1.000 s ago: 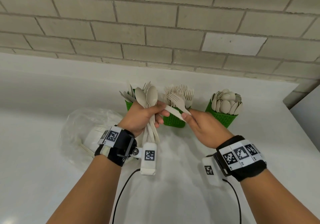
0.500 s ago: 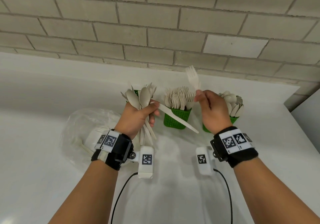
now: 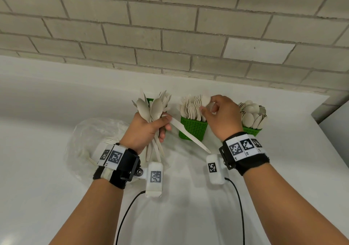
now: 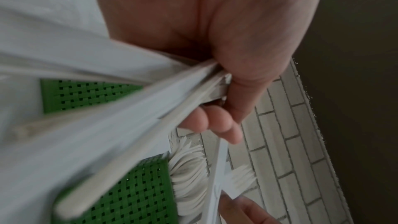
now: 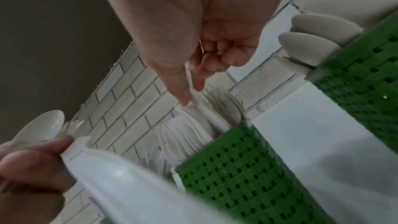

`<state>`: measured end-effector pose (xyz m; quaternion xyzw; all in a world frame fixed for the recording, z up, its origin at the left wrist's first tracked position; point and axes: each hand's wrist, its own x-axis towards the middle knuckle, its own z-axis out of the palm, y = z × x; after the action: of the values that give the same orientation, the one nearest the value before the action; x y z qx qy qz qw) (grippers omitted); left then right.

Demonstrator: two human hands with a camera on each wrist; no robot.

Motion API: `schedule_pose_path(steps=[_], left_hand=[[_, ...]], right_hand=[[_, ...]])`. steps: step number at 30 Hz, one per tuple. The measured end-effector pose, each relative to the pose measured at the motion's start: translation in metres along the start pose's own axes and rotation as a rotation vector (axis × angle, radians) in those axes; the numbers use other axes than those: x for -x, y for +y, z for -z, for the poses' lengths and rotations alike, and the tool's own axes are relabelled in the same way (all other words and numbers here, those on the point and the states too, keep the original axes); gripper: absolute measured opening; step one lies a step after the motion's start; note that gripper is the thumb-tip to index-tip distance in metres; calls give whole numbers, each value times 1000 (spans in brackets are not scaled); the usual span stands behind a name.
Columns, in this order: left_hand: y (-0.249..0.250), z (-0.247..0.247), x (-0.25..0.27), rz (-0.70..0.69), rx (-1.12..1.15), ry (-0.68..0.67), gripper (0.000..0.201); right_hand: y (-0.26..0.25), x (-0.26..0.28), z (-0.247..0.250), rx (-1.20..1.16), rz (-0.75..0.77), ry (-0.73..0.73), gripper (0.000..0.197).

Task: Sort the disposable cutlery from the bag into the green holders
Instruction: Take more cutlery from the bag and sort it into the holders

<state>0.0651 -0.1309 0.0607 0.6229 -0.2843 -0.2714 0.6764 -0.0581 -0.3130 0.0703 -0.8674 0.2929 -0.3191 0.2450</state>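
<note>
While right hand [image 3: 220, 115] pinches a fork [image 5: 206, 108] handle-down over the middle holder [image 3: 192, 131], left hand [image 3: 146, 129] grips spoons [image 3: 151, 109] & a knife [image 3: 188, 135], blade pointing right; bag [image 3: 90, 140] lies at left.

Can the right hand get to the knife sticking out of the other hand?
Probably yes. The right hand pinches a fork over the middle holder, and the knife pokes out of the left hand just beside it, nothing between.
</note>
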Motion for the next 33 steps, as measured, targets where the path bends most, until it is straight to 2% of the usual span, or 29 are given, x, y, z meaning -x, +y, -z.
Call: schedule_pose_path(steps=[3, 5, 7, 8, 11, 12, 13, 15, 16, 18, 20, 21, 23, 25, 28, 30, 33], left_hand=[[2, 3, 0, -5, 7, 4, 15], [2, 3, 0, -5, 5, 2, 14], [1, 3, 0, 1, 10, 3, 14], [0, 3, 0, 6, 11, 4, 14], [1, 5, 0, 13, 9, 4, 13], [2, 6, 0, 15, 6, 2, 13], [3, 7, 0, 15, -1, 2, 14], [5, 11, -1, 15, -21, 2, 15], [5, 13, -2, 16, -28, 0, 15], [7, 16, -2, 17, -14, -20, 15], [9, 19, -1, 10, 17, -45, 21], [9, 20, 1, 5, 32, -44, 24], [10, 26, 4, 18, 113, 9, 17], [9, 36, 6, 44, 237, 95, 10], [8, 51, 10, 77, 351, 182, 11], [8, 54, 13, 82, 400, 168, 14], [8, 54, 14, 102, 483, 126, 20]], right_hand=[[1, -1, 4, -41, -52, 17, 50], [-1, 0, 7, -96, 24, 41, 59], [-2, 1, 7, -38, 186, 50, 53], [-2, 3, 6, 38, 237, 5, 49], [1, 13, -5, 305, 233, -300, 51], [0, 17, -5, 331, 216, -335, 52], [-2, 19, -4, 301, 210, -304, 52], [-18, 23, -1, 134, 244, -119, 50], [-26, 24, 0, 34, 253, -84, 45], [-43, 28, -2, -123, 246, -232, 27], [-53, 32, -10, -154, 226, -399, 12], [-56, 32, -13, -172, 208, -431, 8], [-61, 28, -16, -193, 174, -454, 8], [-67, 18, -16, -192, 140, -429, 9], [-77, -2, -16, -359, 23, -265, 10], [-87, -14, -21, -499, 8, -144, 10], [-90, -25, -40, -491, 93, -70, 8]])
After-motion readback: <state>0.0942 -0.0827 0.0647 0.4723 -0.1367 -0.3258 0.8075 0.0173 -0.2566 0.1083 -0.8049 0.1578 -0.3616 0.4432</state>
